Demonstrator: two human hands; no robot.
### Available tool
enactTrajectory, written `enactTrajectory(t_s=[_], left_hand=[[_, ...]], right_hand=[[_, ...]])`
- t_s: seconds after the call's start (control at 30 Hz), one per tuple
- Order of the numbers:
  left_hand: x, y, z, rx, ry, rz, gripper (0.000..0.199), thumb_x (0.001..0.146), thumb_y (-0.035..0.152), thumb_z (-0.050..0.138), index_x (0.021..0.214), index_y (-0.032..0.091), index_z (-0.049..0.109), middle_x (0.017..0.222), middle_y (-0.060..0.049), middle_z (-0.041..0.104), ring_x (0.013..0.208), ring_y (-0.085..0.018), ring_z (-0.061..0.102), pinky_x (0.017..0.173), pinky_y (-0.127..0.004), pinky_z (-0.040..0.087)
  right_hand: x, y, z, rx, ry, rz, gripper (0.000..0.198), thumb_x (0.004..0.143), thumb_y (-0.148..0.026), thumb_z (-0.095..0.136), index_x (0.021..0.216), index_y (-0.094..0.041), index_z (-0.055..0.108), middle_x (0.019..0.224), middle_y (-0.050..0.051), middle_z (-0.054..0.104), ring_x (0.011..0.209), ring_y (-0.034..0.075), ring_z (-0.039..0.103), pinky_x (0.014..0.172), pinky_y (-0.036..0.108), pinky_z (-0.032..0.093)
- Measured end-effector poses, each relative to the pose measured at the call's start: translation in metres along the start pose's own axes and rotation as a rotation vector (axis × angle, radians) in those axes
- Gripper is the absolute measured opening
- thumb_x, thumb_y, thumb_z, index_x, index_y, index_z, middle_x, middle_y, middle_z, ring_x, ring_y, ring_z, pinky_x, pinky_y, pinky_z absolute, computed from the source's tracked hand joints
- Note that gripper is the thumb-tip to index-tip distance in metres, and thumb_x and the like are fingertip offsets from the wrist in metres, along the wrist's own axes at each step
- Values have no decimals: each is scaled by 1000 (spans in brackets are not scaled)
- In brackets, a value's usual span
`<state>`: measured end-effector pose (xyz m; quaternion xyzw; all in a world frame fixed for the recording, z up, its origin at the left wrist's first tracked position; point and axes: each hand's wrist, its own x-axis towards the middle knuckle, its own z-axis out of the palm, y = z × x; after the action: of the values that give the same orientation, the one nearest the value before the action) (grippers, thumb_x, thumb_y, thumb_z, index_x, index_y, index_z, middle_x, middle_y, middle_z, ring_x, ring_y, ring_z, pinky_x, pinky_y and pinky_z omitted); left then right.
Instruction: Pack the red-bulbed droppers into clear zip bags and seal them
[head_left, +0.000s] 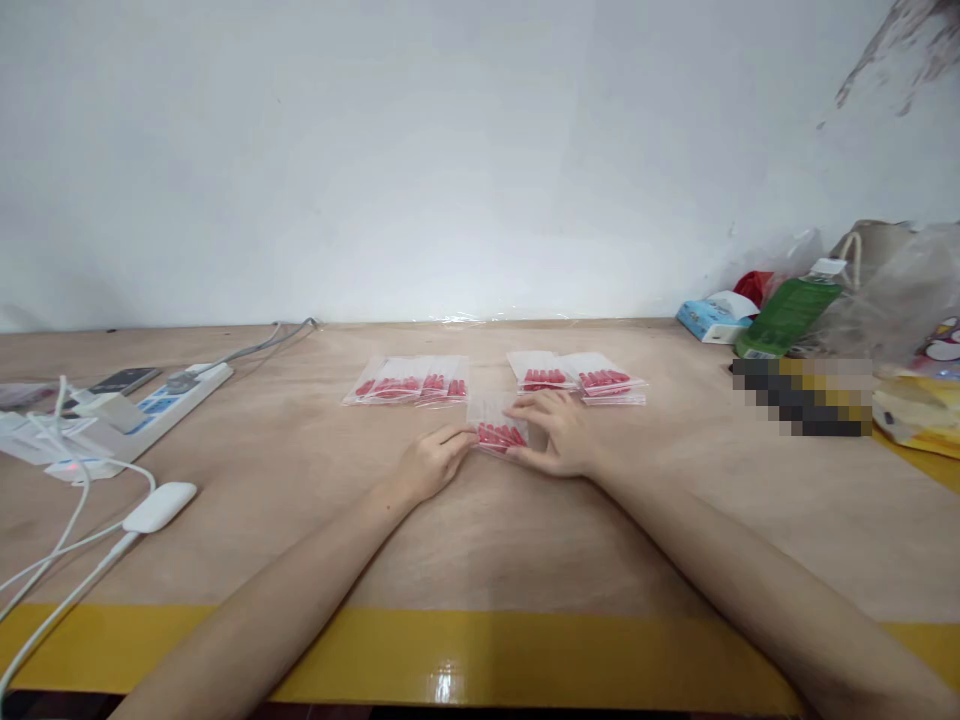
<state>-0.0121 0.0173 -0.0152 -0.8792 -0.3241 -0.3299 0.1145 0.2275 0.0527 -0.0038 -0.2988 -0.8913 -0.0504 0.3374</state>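
A small clear plastic bag [498, 420] with several red pieces inside lies flat on the table in front of me. My left hand [437, 462] is closed at its left edge, thumb and fingers pinched on the plastic. On the other side, my right hand [559, 435] is spread, fingertips touching the bag's upper right and thumb at its lower right. Beyond my left hand, similar bags of red pieces [405, 382] lie overlapped in a row. More such bags [604, 378] are stacked just past my right hand.
On the left are a white power strip [161, 408], cables, a phone [124, 380] and a white charging case [160, 507]. At the right stand a tissue pack [712, 318], a green bottle [791, 312] and plastic bags [885, 300]. A wall rises behind the table.
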Motion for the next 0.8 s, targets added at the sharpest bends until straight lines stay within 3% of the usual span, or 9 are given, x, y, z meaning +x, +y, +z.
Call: enactTrajectory(t_s=[0.1,0.23,0.37,0.57,0.8], left_hand=[[1,8,6,-75,-19,-1,17,89,18,44,98,17,59,97,-5,65,87,-15,63,78,-26,52],[3,8,10,-99,-35,-14,18,88,17,45,101,18,58,97,-5,65,88,-15,62,79,-27,52],[3,7,9,-110,-37,-39,17,88,18,45,100,18,58,97,-5,64,88,-15,62,79,-27,51],[5,8,7,-111,-33,-122,16,88,19,46,96,19,59,95,-4,64,86,-15,62,78,-27,51],[4,7,8,-27,28,-74,17,87,20,47,98,18,60,97,-6,64,86,-15,63,75,-25,52]], right_hand=[[-8,-21,3,-15,2,-80,55,67,-56,59,109,-20,59,97,8,59,87,20,52,79,36,32],[-12,-27,8,-173,73,-133,20,80,-32,53,91,-19,64,80,4,61,73,15,50,69,30,29],[-12,-22,9,-285,71,-180,16,83,-20,48,77,-18,63,70,2,61,67,13,49,68,30,26],[-14,-15,7,-313,56,-170,15,82,-17,47,77,-17,62,69,2,60,62,11,49,69,30,27],[-15,-11,9,-241,36,-185,21,84,-9,41,86,-16,60,78,5,61,68,13,53,73,28,35]])
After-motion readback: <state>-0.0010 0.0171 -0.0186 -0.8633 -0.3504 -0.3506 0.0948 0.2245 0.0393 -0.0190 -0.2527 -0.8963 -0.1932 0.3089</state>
